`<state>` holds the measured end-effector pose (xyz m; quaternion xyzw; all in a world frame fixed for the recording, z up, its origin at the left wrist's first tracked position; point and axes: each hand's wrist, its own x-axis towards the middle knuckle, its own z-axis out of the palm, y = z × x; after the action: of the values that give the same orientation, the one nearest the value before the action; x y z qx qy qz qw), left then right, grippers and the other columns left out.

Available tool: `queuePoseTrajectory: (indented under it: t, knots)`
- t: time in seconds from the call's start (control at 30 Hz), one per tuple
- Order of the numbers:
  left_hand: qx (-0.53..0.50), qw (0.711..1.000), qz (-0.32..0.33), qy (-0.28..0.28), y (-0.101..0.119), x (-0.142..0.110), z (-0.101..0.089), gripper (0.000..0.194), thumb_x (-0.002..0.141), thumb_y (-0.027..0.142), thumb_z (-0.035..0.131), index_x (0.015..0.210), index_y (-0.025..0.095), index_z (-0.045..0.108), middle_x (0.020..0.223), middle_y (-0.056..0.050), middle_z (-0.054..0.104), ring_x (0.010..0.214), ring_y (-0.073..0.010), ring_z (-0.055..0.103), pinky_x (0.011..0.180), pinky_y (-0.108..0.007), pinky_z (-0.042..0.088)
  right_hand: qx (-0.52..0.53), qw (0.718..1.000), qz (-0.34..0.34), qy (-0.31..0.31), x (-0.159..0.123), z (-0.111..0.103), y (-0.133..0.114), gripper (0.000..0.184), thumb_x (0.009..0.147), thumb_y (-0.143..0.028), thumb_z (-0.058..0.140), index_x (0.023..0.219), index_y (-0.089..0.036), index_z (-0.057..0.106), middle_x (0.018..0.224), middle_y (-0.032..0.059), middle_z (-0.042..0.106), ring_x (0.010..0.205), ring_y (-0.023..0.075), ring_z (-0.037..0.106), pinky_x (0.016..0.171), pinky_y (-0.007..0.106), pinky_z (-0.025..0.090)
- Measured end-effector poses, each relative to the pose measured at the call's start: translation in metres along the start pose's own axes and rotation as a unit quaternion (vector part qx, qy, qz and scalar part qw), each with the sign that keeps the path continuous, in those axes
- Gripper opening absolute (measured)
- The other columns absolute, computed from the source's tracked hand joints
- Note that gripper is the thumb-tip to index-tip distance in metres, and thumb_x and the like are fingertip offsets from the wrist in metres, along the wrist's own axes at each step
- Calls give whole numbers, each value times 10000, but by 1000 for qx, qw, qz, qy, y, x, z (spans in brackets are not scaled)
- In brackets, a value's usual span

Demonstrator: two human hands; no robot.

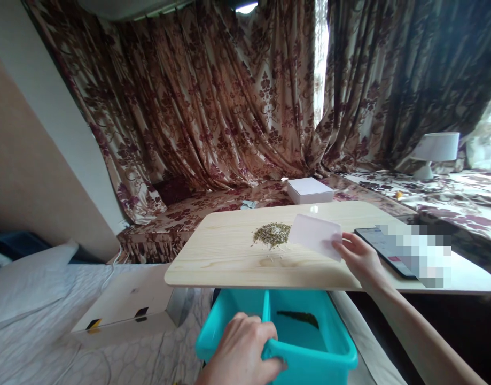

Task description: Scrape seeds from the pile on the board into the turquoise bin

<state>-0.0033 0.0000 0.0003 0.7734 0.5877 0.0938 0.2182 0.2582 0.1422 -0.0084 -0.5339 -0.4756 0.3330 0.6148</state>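
Observation:
My left hand (245, 347) is wrapped round the near rim and divider of a turquoise two-compartment bin (313, 363), held just below the table's front edge. Some small green grains (299, 317) lie on the floor of its right compartment. Between the fingers and thumb of my right hand (359, 256) is a thin white plastic sheet (315, 235), tilted above the tabletop. Its left edge comes close to a loose heap of green grains (272, 234); whether it touches them I cannot tell. A few pale grains lie scattered in front of the heap.
The light wooden table (213, 267) has rounded corners. A tablet (385, 251), partly pixelated, lies on its right side. Behind stands a white box (310, 190). A larger white carton (129, 297) rests on the bed at left. A lamp (435, 149) stands far right.

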Motion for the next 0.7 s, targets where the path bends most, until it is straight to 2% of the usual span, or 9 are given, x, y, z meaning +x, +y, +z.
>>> queuePoseTrajectory:
  t: [0.2, 0.3, 0.5, 0.7]
  knots:
    - [15, 1000, -11, -8, 0, 1, -1, 145, 702, 367, 614, 808, 268, 613, 876, 29, 604, 919, -192, 483, 787, -251, 321, 70, 987, 3, -145, -23, 49, 2, 310, 613, -402, 644, 836, -205, 556, 771, 56, 720, 708, 202, 669, 639, 292, 510]
    - [22, 1000, -17, -13, 0, 0, -2, 150, 710, 371, 598, 815, 266, 617, 877, 26, 607, 923, -195, 486, 793, -253, 325, 65, 983, 4, -173, -29, 59, 1, 272, 624, -391, 632, 808, -201, 565, 760, 53, 721, 709, 205, 672, 626, 288, 516]
    - [16, 1000, -12, -12, 1, 0, -3, 120, 709, 340, 601, 806, 271, 612, 868, 32, 612, 909, -197, 491, 787, -260, 330, -3, 993, -9, -115, -17, 35, 6, 250, 633, -396, 624, 788, -203, 583, 787, 58, 721, 754, 220, 672, 633, 295, 522]
    - [14, 1000, -5, -3, 1, 1, 2, 124, 725, 342, 600, 825, 270, 612, 880, 22, 599, 923, -204, 479, 816, -274, 337, -10, 998, -34, -49, 3, 9, 9, 261, 648, -393, 620, 818, -198, 596, 848, 79, 714, 817, 226, 666, 711, 327, 523]
